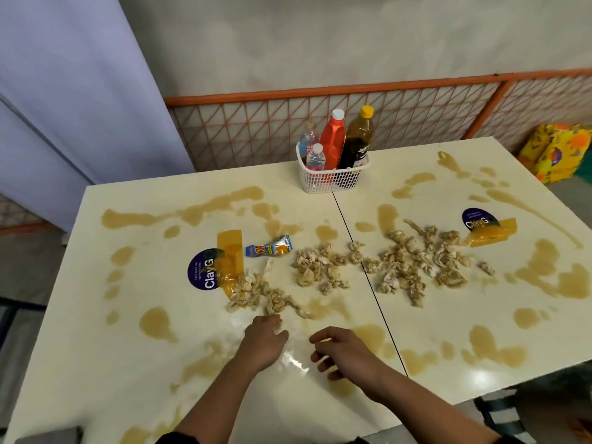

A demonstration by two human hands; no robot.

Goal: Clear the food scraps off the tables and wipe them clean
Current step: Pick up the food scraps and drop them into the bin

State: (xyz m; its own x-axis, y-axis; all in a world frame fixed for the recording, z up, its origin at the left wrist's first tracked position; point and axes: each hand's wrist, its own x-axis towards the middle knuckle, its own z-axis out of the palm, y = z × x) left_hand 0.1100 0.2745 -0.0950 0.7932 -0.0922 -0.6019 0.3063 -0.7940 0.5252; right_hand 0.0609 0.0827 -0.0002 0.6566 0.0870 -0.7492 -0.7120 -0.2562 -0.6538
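1. Our right hand (346, 350) hovers over the near-left desk (96, 363). Fingers loosely curled, holding nothing.
2. Our left hand (266, 339) reaches ahead, fingertips at the nearest food scraps (272, 302). We can't tell if it grips one or only touches.
3. Step in hand, as we judge it: gathering scraps, barely begun. No cloth in view, wiping not started.
4. Scraps sit in clumps mid-desk and run across the seam onto the right desk (429, 328). Brown spills (157, 322) cover both tops.
5. A snack wrapper (269, 248) lies just beyond the near clump, beside a taped purple sticker (203, 270).
6. Far edge: a white basket (333, 181) of bottles (333, 142) sits at the seam.
7. Next move calls for raking the near clump together and lifting it. We need a bin or bag for it and see none. Scraps look crumbly, so expect leftover bits.
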